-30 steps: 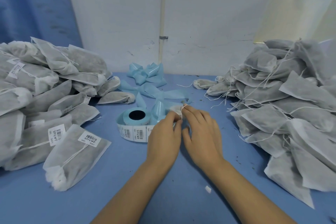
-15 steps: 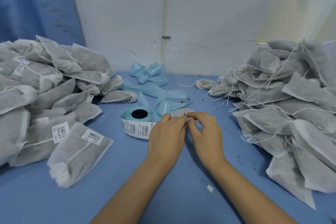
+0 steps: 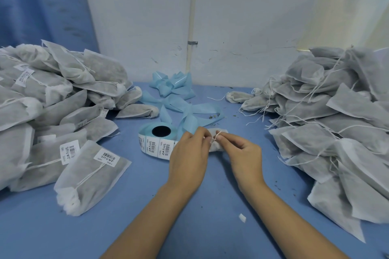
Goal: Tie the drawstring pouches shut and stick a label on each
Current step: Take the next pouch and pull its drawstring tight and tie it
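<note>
A white drawstring pouch (image 3: pixel 216 145) lies on the blue table between my hands, mostly hidden by them. My left hand (image 3: pixel 189 153) and my right hand (image 3: pixel 242 153) each pinch the thin white drawstring (image 3: pixel 217 134) at the pouch's gathered top. A small loop of string shows between the fingertips. Just left of my hands sits the label roll (image 3: pixel 155 140), blue backing with barcode labels on its outside.
A heap of tied, labelled pouches (image 3: pixel 52 115) fills the left side. A heap of pouches with loose strings (image 3: pixel 336 115) fills the right. Crumpled blue backing strip (image 3: pixel 179 99) trails toward the wall. A white scrap (image 3: pixel 242 217) lies near my right forearm.
My hands have drawn slightly apart, pulling the string into a small loop above the pouch's top. More of the white pouch shows between them.
</note>
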Tool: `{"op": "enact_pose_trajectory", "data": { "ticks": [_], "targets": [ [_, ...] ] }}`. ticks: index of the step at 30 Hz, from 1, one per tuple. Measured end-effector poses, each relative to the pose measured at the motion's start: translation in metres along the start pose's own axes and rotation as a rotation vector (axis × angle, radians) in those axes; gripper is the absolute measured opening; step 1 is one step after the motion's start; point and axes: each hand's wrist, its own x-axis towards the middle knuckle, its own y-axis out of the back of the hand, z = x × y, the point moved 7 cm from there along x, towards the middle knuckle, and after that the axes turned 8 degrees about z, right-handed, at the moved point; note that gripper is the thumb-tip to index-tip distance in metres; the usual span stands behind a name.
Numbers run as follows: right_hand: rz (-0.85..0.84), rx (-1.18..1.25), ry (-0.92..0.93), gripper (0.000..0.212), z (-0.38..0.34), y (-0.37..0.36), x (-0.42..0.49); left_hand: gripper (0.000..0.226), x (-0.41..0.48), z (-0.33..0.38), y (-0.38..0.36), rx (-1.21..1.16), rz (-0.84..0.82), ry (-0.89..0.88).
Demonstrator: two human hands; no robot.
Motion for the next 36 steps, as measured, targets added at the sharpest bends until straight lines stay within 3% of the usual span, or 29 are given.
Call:
{"op": "enact_pose_trajectory", "data": {
  "ticks": [6, 10, 15, 18, 22, 26, 33, 36],
  "targets": [
    [-0.079, -0.048, 0.020, 0.019, -0.002, -0.006, -0.003, 0.017, 0.005, -0.010, 0.005, -0.048, 0.042, 0.091],
    [-0.067, -0.232, 0.137, 0.019, -0.007, -0.004, -0.004, 0.018, 0.006, -0.012, 0.008, -0.050, 0.062, 0.082],
    [-0.086, -0.409, 0.287, 0.030, -0.018, -0.011, -0.012, 0.013, 0.004, 0.010, 0.019, 0.037, 0.159, -0.116],
    [-0.068, -0.455, 0.314, 0.025, -0.018, -0.011, -0.013, 0.010, -0.002, 0.023, 0.018, 0.095, 0.170, -0.229],
    [-0.029, -0.344, 0.167, 0.016, -0.008, -0.008, -0.011, 0.012, -0.006, 0.008, -0.003, -0.349, -0.003, 0.097],
    [-0.006, -0.183, 0.068, 0.019, -0.007, -0.009, -0.012, 0.013, -0.006, 0.003, -0.009, -0.633, -0.002, 0.277],
    [-0.076, 0.174, -0.270, 0.014, 0.012, -0.015, -0.013, 0.017, -0.006, 0.005, -0.005, -0.611, -0.019, 0.170],
    [-0.094, 0.260, -0.326, 0.020, 0.011, -0.015, -0.012, 0.020, -0.005, 0.007, -0.002, -0.543, -0.014, 0.104]
  ]
}}
